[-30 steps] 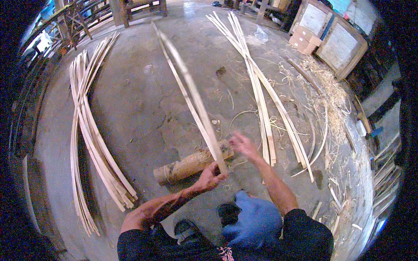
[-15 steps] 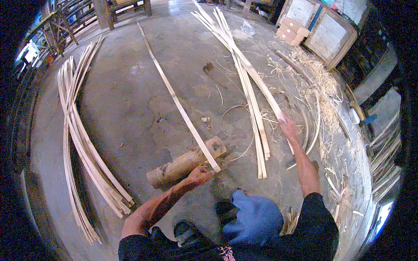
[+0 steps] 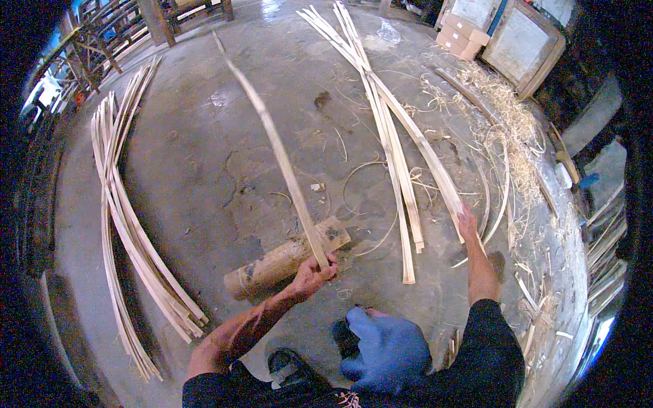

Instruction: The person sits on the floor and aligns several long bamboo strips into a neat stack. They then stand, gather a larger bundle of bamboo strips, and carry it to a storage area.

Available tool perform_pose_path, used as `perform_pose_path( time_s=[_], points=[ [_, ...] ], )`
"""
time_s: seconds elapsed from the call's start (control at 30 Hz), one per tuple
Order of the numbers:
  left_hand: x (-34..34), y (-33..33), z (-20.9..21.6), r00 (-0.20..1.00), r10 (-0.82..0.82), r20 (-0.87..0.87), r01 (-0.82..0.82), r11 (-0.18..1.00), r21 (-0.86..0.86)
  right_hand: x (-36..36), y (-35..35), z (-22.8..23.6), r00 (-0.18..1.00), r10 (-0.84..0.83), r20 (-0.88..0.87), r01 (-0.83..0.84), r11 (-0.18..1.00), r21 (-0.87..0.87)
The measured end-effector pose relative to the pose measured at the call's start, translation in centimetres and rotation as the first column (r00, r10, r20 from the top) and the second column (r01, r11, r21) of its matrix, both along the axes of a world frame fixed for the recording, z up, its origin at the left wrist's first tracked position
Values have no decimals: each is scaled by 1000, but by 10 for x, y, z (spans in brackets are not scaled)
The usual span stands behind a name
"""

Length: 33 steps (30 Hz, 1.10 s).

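Clamping the left hand on the near end of a wooden strip passing over a log, touching crossed strips on the floor with the right hand, grip unclear; apparently handling strips separately, needing steady left control next.

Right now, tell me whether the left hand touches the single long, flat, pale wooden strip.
Touching. The head view shows the left hand gripping the near end of the strip, fingers curled against it.
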State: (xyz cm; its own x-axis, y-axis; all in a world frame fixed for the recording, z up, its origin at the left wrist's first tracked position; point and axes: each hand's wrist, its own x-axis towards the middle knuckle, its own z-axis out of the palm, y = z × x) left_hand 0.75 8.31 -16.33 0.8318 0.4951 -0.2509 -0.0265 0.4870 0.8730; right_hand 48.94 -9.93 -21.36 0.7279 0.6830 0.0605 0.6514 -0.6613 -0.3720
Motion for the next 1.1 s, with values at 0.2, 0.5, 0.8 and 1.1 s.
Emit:
perform_pose_path(
  time_s=[0.2, 0.5, 0.8, 1.1],
  points=[
    [9, 0, 26, 991, -71, -109, 117, 856, 504, -61, 57, 37, 976, -21, 217, 17, 1000, 20],
    [50, -9, 26, 982, -181, -52, 186, 895, 405, -322, 149, 135, 426, 608, -670, 11, 737, 676],
    [-19, 27, -2, 986, 19, -163, 126, 547, 828, -190, 140, 33, 854, 104, -509, 139, 898, 416],
    [-47, 60, -22, 966, 131, -222, 115, 555, 824, -165, 75, -25, 887, -124, -445, 253, 936, 243]
  ],
)
